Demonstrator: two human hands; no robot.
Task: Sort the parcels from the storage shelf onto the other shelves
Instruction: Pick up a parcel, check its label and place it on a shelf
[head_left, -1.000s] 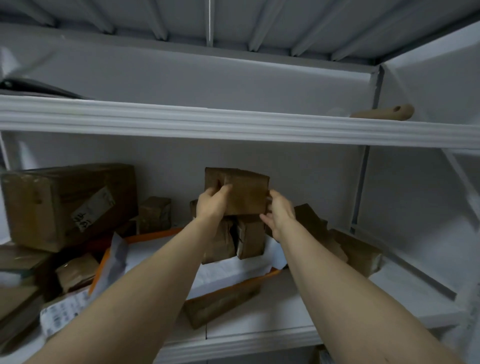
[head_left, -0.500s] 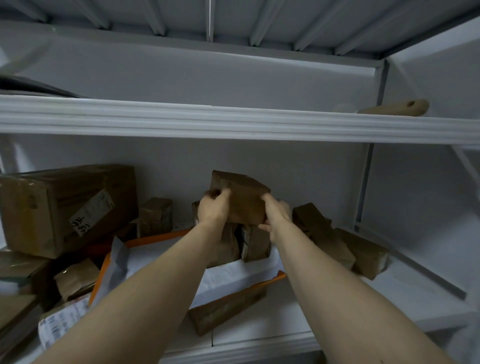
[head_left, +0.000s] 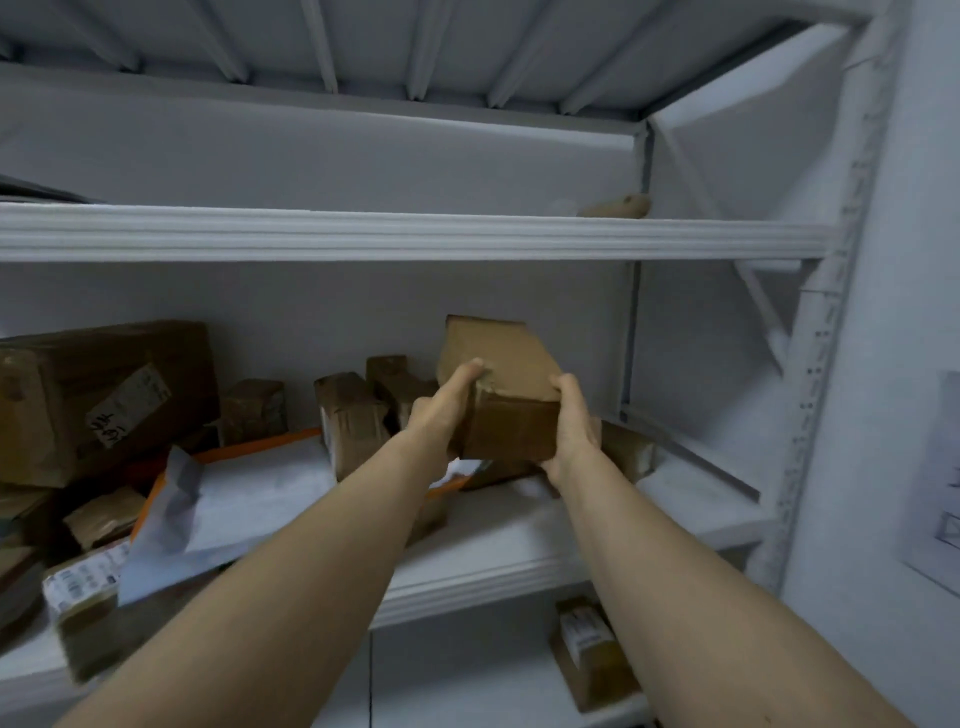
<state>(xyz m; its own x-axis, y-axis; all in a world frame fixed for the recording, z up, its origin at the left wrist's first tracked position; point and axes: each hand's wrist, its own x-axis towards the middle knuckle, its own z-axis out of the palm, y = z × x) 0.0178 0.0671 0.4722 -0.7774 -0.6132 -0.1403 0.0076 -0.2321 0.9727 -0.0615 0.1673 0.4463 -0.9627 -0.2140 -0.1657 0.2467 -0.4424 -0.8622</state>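
Observation:
A brown cardboard parcel (head_left: 501, 384) is held in the air above the middle shelf (head_left: 493, 551), tilted with its top leaning back. My left hand (head_left: 441, 410) grips its left side with the fingers curled over the top edge. Around its right side wraps my right hand (head_left: 571, 426). Below and left of it two smaller taped parcels (head_left: 350, 421) stand upright on a white and orange mailer (head_left: 249, 493). Another brown parcel (head_left: 628, 452) lies just right of my right hand.
A large cardboard box (head_left: 104, 400) with a label stands at the left, with several small parcels and a labelled bag (head_left: 83, 577) in front of it. The upper shelf (head_left: 415, 236) carries a tan roll (head_left: 618, 207). One parcel (head_left: 592, 649) lies on the shelf below.
The parcel has come off the stack of small parcels and moved right and toward me, held in both hands. The view has turned right and down.

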